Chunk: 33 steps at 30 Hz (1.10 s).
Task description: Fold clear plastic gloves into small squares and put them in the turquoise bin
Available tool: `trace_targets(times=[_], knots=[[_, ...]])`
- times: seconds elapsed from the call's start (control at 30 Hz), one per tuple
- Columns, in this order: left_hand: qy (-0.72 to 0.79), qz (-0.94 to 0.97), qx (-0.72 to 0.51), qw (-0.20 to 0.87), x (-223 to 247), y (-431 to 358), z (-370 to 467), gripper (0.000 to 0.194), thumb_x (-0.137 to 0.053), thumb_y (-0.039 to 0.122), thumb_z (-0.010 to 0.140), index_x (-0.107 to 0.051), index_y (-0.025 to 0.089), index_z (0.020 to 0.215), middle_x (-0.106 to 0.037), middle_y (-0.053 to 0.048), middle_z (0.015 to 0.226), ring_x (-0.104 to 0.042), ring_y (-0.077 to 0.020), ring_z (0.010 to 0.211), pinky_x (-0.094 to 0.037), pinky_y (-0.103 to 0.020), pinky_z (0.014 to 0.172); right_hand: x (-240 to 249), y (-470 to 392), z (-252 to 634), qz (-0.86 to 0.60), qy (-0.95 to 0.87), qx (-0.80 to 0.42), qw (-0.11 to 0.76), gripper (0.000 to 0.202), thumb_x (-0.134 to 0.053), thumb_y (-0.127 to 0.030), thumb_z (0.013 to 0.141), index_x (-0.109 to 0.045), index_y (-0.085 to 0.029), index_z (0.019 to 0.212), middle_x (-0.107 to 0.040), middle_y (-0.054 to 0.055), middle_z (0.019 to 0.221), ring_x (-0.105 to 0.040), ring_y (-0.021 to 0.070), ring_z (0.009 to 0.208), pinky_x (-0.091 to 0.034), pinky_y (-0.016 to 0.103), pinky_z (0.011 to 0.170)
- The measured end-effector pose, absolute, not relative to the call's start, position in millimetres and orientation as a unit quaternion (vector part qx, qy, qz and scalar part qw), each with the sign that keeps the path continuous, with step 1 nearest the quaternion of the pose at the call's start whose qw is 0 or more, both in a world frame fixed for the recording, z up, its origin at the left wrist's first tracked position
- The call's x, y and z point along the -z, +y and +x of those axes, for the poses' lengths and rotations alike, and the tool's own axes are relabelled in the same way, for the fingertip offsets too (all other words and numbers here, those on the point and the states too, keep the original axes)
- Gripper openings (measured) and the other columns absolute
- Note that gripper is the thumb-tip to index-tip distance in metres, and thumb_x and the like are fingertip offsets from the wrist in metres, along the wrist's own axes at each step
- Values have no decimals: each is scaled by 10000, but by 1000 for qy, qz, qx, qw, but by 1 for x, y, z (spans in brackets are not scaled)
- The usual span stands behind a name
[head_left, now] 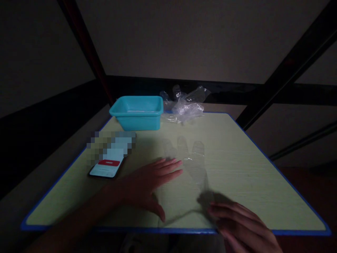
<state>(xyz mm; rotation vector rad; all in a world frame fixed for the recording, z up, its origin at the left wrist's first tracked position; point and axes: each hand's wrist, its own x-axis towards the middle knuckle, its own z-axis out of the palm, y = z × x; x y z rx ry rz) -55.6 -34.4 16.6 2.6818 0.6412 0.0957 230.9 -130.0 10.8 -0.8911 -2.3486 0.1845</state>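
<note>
A clear disposable plastic glove [193,168] lies flat on the table, its fingers pointing away from me. My left hand [147,184] is spread open at the glove's left side, thumb down near the cuff. Whether its fingertips press on the plastic I cannot tell. At the cuff's right corner, by the table's front edge, my right hand [242,225] has its fingers closed in a pinch on the thin plastic. The cuff edge runs faintly between the two hands.
A turquoise plastic basin [139,121] stands at the back left. Beside it lies a crumpled heap of clear plastic gloves [185,105]. A phone [110,163] with a lit screen rests on the left of the blue-edged table [252,168]. Dark metal bars and a wall surround it.
</note>
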Motion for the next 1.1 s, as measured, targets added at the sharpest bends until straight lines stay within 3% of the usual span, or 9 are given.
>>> trace_targets(times=[0.1,0.2,0.3,0.37,0.47,0.53,0.7,0.87,1.1], knots=[[264,941,-31,210,-10,-45,-72,1105,-588,711,621,-126,122,1434,-118,-155,1499,-118,-281,1383,-100,-434,1126,-13,-122,229,-358,-871,-84,327,131,-499,-200,862,-599,-236,937,-717,28,952,-672,165,888,-576,260,775],[294,934,-44,198,-8,-51,-75,1071,-590,681,653,-115,122,1434,-111,-161,1497,-125,-274,1382,-125,-436,1125,-16,-114,224,-383,-848,-111,349,118,-473,-191,878,-566,-235,936,-717,33,939,-675,157,877,-582,247,740],[299,938,-63,163,-5,-54,-66,903,-565,590,748,-196,102,1413,-207,-174,1476,-189,-261,1370,-192,-436,1114,-18,-110,222,-381,-839,-116,372,105,-463,-181,886,-550,-232,917,-724,27,905,-685,143,836,-581,224,713],[287,946,-82,127,-2,-54,-58,719,-557,448,816,-285,93,1379,-294,-174,1447,-238,-253,1356,-242,-432,1102,-18,-108,223,-368,-844,-106,376,112,-447,-181,896,-547,-226,918,-724,35,914,-682,144,855,-580,228,715],[265,956,-111,69,2,-55,-48,474,-504,207,852,-419,86,1302,-400,-167,1393,-321,-243,1322,-318,-406,1077,-17,-104,227,-319,-885,-52,334,117,-488,-276,894,-560,-209,957,-718,61,971,-665,161,924,-572,253,759],[258,957,-127,43,4,-55,-45,395,-455,151,866,-478,86,1255,-450,-163,1359,-371,-237,1295,-362,-387,1057,-16,-101,229,-287,-913,12,289,209,-515,-340,879,-573,-183,1003,-707,84,1015,-651,169,965,-560,259,794],[248,957,-151,19,5,-56,-45,355,-353,155,914,-514,90,1223,-527,-145,1293,-440,-214,1247,-425,-360,1016,-12,-92,227,-259,-937,90,216,286,-425,-244,911,-590,-92,1090,-663,116,1109,-587,183,1081,-511,295,892],[249,955,-158,26,4,-56,-46,350,-342,153,920,-515,102,1220,-529,-134,1294,-435,-199,1252,-424,-345,1018,-8,-88,228,-273,-933,118,205,290,-398,-120,890,-628,-61,1057,-661,123,1110,-577,194,1094,-501,302,911],[276,940,-196,34,11,-60,-52,460,-503,237,849,-419,101,1280,-525,-152,1290,-465,-225,1223,-454,-373,985,-7,-85,224,-283,-938,103,170,330,-374,-149,913,-602,-62,1136,-649,117,1136,-606,198,1052,-531,299,870]])
